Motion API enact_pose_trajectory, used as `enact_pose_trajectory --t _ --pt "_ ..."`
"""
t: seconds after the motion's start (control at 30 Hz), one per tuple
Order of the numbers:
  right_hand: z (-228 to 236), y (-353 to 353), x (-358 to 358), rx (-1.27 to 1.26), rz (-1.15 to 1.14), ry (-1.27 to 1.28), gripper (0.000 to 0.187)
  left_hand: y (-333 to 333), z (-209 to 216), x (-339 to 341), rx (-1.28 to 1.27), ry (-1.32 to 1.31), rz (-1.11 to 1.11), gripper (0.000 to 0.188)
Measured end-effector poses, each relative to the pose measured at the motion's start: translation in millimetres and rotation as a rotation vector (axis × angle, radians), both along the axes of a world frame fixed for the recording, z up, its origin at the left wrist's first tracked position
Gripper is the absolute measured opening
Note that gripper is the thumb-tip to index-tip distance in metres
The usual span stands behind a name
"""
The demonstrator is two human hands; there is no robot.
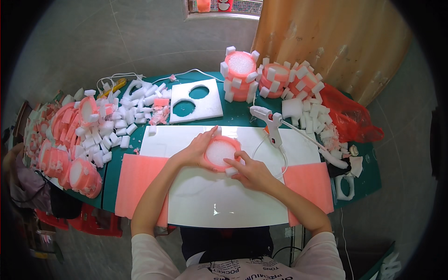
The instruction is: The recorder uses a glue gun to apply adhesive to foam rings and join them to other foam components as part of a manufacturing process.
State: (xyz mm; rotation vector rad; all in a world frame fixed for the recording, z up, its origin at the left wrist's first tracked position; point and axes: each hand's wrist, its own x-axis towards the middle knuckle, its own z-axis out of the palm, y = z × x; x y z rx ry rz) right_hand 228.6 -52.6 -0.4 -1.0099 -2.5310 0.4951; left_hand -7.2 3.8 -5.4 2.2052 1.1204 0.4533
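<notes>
A round foam piece point(221, 153), with a pink ring around a white middle, lies on the glossy white board in front of me. My left hand point(198, 148) curves around its left side, thumb below and fingers at the top, steadying it. By those fingertips a white block shows at the ring's upper edge. My right hand point(254, 173) pinches a small white foam block point(231, 171) against the ring's lower right edge. Beyond the board's right part stands a white hot glue gun point(269, 122), its cord trailing down to the board.
Stacked pink foam rounds with white blocks point(241, 65) stand at the back right. Loose white blocks point(116, 123) and pink rounds point(84, 177) heap on the left. A white foam sheet with two holes point(210, 105) lies behind the board. Pink foam sheets point(308, 186) flank it; a red plastic bag point(350, 116) sits right.
</notes>
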Motion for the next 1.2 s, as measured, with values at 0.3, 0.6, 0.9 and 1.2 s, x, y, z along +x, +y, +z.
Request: enact_pose_trajectory --t 0.3,0.6,0.9,1.2 --pt "-0.4 0.2 0.0 -0.002 -0.002 -0.006 0.055 -0.5 1.0 0.1 -0.022 0.01 0.007 0.131" --pt "-0.6 0.0 -0.4 0.003 -0.006 -0.007 0.055 0.6 0.1 -0.5 0.002 0.006 -0.002 0.13" --pt "-3.6 0.8 0.3 0.013 0.002 0.011 0.055 0.3 -1.9 -0.7 0.014 0.002 0.0 0.13" --pt "-1.4 0.4 0.1 0.017 0.003 0.006 0.055 0.3 0.1 -0.3 0.002 0.008 -0.005 0.131"
